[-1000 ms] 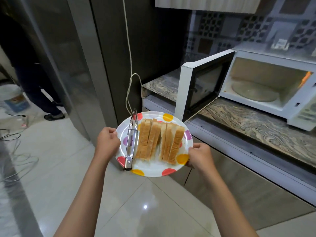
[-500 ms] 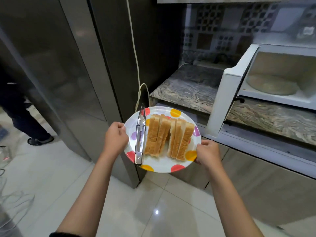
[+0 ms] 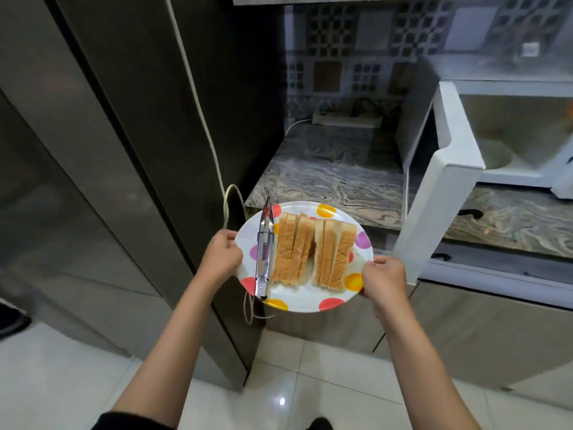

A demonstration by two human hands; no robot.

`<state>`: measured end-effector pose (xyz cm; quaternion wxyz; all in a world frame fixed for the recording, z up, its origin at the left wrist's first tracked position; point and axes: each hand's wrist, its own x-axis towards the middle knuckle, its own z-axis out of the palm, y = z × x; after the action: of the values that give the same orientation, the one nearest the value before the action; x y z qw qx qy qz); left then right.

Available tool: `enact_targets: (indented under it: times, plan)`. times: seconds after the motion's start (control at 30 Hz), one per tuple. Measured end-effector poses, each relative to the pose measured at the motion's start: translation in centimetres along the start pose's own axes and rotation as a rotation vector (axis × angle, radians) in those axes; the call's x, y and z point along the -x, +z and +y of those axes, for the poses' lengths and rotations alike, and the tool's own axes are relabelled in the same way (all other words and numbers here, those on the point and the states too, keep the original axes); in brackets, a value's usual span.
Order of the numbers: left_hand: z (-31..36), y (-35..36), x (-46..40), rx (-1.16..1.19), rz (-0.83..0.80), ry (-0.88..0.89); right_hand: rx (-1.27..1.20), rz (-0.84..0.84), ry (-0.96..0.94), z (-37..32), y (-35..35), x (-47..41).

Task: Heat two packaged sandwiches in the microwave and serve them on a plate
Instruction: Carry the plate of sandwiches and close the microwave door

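Note:
A white plate [image 3: 310,301] with coloured dots is held level in front of the counter. My left hand [image 3: 221,257] grips its left rim and my right hand [image 3: 384,279] grips its right rim. Two sandwiches lie side by side on it: the left sandwich [image 3: 293,248] and the right sandwich [image 3: 335,252], both unwrapped. Metal tongs [image 3: 263,252] lie on the plate's left side, closed. The white microwave [image 3: 527,141] stands on the counter at the right with its door [image 3: 440,187] swung open; its inside holds only the turntable.
A marbled stone counter [image 3: 335,184] runs behind the plate. A power strip [image 3: 347,119] lies at its back by the tiled wall. A white cable [image 3: 198,110] hangs down the dark cabinet [image 3: 130,144] at the left. White floor tiles [image 3: 310,383] lie below.
The view has swung left and closer to the counter. The plate, held in both hands, has come up near the counter's left end. The microwave has slid toward the right edge.

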<state>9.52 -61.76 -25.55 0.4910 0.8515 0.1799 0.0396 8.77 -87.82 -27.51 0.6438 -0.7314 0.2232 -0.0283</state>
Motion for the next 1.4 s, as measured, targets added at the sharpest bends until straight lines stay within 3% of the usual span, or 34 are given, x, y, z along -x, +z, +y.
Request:
enact_targets:
  times: [0.13,0.43,0.83,1.4]
  plan:
    - [1.0,0.6,-4.5,0.0,-0.086,0.022,0.063,0.047,0.015,-0.7,2.1,-3.7]
    - [1.9,3.3,-13.6,-0.018,-0.078,0.041,0.082,0.168,-0.039,-3.6,5.3,-10.0]
    - [3.7,7.7,-23.9,-0.129,-0.156,0.079,0.095,0.321,0.112,-5.0,8.9,-18.2]
    - [4.3,10.7,-28.8,-0.394,-0.183,0.081,0.211,0.267,0.159,-7.3,11.3,-22.7]
